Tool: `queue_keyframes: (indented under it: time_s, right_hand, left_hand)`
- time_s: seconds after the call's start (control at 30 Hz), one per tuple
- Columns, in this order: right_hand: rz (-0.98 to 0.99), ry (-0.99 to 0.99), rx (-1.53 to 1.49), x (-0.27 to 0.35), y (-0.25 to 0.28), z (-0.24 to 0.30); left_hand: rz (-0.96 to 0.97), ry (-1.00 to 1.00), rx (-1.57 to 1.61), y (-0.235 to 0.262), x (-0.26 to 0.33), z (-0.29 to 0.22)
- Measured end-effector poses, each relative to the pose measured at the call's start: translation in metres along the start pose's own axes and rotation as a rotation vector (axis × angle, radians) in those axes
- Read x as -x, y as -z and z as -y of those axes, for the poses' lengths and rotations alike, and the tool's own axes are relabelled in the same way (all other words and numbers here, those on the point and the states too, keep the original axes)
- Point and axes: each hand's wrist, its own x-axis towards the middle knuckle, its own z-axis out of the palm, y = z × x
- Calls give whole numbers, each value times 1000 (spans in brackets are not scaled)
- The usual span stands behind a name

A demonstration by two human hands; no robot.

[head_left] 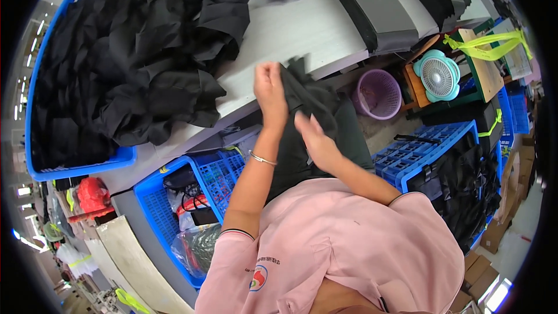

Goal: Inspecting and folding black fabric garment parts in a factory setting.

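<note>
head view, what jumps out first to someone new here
Both hands, the left hand and the right hand, grip a black fabric piece at the table edge. A heap of black fabric spills from the blue bin at left; a purple basket sits at right.

A single fisheye camera is sitting on the person's head and looking steeply down, close over the pink shirt (343, 244) at the lower edge. It is facing forward across the white worktable (296, 29), which is bending toward the dark round rim. The blue bin of black fabric (75, 170) is lying at the left, the purple basket (378, 93) and small fan (439, 75) at the right.
</note>
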Motion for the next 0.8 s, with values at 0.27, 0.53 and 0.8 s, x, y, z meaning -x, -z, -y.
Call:
queue_keyframes:
  time_s: [0.27, 0.53, 0.8]
  right_hand:
    - [-42, 44, 155, 51, 75, 3]
    - [-370, 784, 802, -16, 36, 64]
    - [-31, 285, 82, -9, 34, 78]
  left_hand:
    - [140, 101, 284, 40, -17, -15]
    - [383, 168, 126, 15, 38, -67]
    - [298, 495, 408, 50, 35, -57]
